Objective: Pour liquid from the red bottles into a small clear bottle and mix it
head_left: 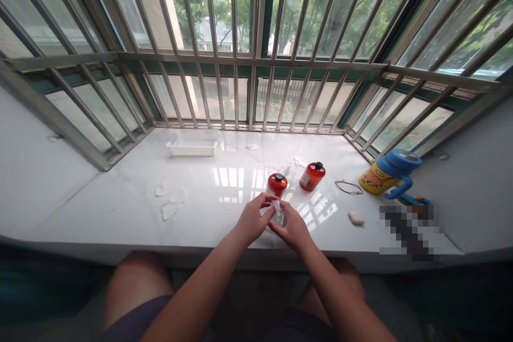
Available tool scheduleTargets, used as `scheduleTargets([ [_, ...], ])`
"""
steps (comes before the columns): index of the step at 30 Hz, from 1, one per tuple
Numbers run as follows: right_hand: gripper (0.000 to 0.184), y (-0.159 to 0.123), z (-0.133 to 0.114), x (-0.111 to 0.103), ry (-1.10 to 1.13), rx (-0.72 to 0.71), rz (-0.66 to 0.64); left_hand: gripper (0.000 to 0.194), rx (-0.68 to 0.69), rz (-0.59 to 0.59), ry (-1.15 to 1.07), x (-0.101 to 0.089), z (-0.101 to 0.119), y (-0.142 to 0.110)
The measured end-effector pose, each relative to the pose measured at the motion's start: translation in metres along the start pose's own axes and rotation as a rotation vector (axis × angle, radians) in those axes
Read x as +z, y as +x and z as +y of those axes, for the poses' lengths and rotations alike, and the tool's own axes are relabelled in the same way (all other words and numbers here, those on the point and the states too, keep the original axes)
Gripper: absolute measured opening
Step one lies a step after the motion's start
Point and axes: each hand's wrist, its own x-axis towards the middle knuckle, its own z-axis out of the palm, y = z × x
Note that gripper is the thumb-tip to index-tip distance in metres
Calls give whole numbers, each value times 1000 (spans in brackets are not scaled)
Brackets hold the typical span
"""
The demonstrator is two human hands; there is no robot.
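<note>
Window sill (224,219): A glossy white sill runs beneath a barred bay window, carrying everything shown.
Basket (194,148): White and perforated, it sits by the back edge, left of centre.
Tumbler (388,172): Blue and yellow with a handle, it stands toward the right end; a cartoon print shows, but no legible words.
Hands: Over the sill's near edge, just right of its middle, the left hand (255,217) pinches the upper part of a small transparent item (278,218) while the right hand (292,226) curls around its side. Both grips are narrow, closed on the same piece; whether it is wrapping or a small container cannot be told.
Red bottles: The first bottle (278,185) stands just beyond the fingers, partly hidden; the second bottle (312,177) stands near it, farther toward the right end. Both wear black caps.
Progress: The bottles are capped and standing, so that part looks done; work on the transparent item appears unfinished, as it is between the fingers and not yet set down.
Label: A pale panel shows on the second bottle, its print too small to read; no brand can be made out anywhere.
Cord (348,187): A dark loop lies between the second bottle and the tumbler.
White block (356,218): Small and rounded, it rests near the front edge, right of the hands.
Scraps: Thin pale pieces (170,210) lie toward the left end; a crumpled white bit (300,162) lies behind the bottles.
</note>
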Motion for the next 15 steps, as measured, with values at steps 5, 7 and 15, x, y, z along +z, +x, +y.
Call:
scheduleTargets([
  [5, 57, 0, 1, 3, 0, -8, 27, 30, 7, 22, 175, 7, -11, -2],
  [7, 57, 0, 4, 4, -2, -14, 32, 31, 22, 30, 210, 10, -15, -3],
  [15, 58, -1, 11, 8, 10, -27, 38, 44, 35, 5, 190, 16, -28, -4],
])
